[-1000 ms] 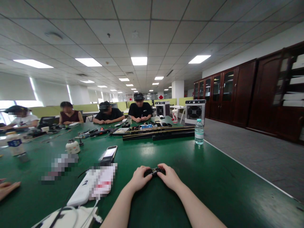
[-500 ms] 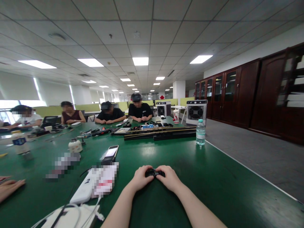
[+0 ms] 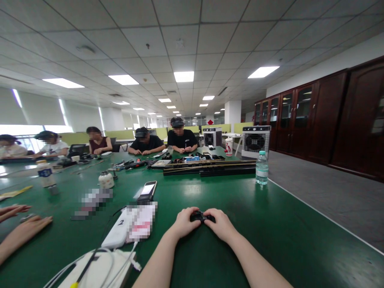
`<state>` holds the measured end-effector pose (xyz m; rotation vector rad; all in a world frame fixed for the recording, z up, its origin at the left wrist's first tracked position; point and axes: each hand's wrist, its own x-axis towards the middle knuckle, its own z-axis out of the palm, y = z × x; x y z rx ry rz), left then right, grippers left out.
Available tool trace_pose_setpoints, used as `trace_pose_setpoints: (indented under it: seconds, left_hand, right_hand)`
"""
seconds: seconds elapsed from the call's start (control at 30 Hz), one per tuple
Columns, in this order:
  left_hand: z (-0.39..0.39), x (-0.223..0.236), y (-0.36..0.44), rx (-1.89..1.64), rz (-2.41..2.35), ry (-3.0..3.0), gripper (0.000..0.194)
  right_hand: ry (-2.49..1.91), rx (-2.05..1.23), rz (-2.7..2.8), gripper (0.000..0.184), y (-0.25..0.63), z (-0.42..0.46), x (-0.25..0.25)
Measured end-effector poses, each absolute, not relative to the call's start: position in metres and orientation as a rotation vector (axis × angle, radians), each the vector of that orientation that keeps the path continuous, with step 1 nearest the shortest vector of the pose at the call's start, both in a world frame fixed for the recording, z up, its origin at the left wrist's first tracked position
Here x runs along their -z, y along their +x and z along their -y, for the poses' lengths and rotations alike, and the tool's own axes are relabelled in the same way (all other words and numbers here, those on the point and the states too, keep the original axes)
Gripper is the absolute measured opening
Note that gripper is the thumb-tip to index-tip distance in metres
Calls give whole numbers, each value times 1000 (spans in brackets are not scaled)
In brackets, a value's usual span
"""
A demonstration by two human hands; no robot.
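Observation:
Between my two hands lies a small black object [image 3: 203, 217], low on the green table [image 3: 210, 256]; its kind is too small and too covered to make out. My left hand [image 3: 188, 222] curls round its left end, thumb in front and fingers behind. Round the right end, my right hand [image 3: 220, 224] grips it the same way. The middle part of the object shows between my thumbs.
At left are a white numbered power bank [image 3: 118, 229], a phone [image 3: 147, 191], cables over a white box [image 3: 99, 272] and another person's hands [image 3: 30, 232]. Ahead lie black metal bars [image 3: 210, 168] and a water bottle [image 3: 262, 168]. Several people sit across the table.
The camera view has turned slightly left, so everything sits farther right in the picture. More of the neighbour's hands shows at left. Both my hands keep their grip on the black object.

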<state>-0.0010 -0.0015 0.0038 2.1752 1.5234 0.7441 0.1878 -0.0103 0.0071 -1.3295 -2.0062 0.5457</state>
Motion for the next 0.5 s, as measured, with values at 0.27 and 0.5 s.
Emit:
trace_pose_setpoints:
  seconds: [0.27, 0.5]
  left_hand:
    - [3, -7, 0, -715, -1534, 2211, 45]
    - [2, -7, 1, -681, -1578, 2220, 40]
  right_hand:
    - [-1303, -540, 2019, 22, 188, 8, -6]
    - [-1250, -512, 1929, 23, 189, 8, -8]
